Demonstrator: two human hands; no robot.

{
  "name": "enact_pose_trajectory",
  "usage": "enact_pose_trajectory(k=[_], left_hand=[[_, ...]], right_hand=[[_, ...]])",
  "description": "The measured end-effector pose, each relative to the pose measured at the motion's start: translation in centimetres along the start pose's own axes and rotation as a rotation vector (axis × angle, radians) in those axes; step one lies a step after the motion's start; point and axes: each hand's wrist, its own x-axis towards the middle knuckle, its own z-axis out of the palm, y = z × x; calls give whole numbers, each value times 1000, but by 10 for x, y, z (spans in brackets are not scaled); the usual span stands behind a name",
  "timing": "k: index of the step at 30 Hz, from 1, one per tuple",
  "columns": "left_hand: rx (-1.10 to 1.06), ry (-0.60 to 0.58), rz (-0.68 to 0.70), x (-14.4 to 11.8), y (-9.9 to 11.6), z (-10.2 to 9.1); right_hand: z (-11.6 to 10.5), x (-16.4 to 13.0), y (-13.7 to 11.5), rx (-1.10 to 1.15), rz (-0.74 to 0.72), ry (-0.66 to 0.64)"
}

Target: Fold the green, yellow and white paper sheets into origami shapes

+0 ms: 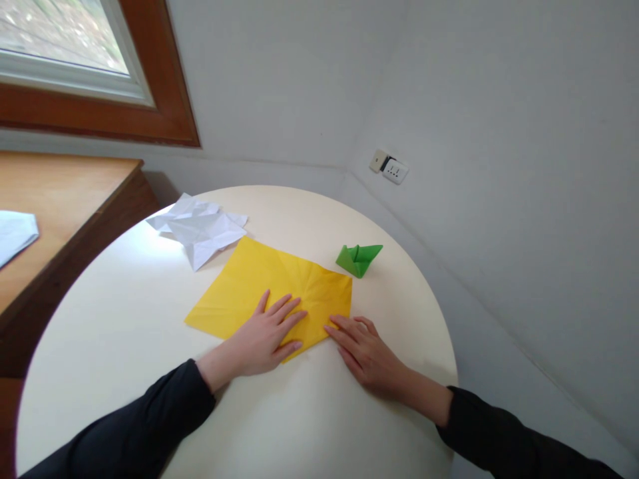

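A large sheet of yellow paper [264, 266] with crease lines lies on the round white table [279, 432]. Its right end looks darker, as if doubled over. My left hand [267, 336] rests flat on the sheet near its front edge, fingers spread. At the sheet's lower right edge, my right hand [367, 352] touches the paper with its fingertips, fingers stretched out and slightly bent. Just beyond the sheet's right corner stands a small folded green paper piece [358, 259]. A creased white paper [202, 226] lies behind the sheet's left part.
A wooden desk [74, 176] stands at the left, with a pale folded item [14, 233] on it. Behind the table are white walls with a power socket [395, 171] and a wood-framed window [164, 86]. The table's curved rim runs close to the green piece.
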Motion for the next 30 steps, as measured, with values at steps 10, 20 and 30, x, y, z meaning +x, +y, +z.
enact_pose_trajectory(k=[10, 20, 30], left_hand=[[29, -19, 31, -1, 2, -5], [37, -27, 85, -2, 3, -6], [17, -82, 213, -4, 21, 2]], right_hand=[[-1, -2, 2, -21, -46, 26], [0, -3, 3, -47, -60, 55], [-2, -4, 1, -62, -65, 28]])
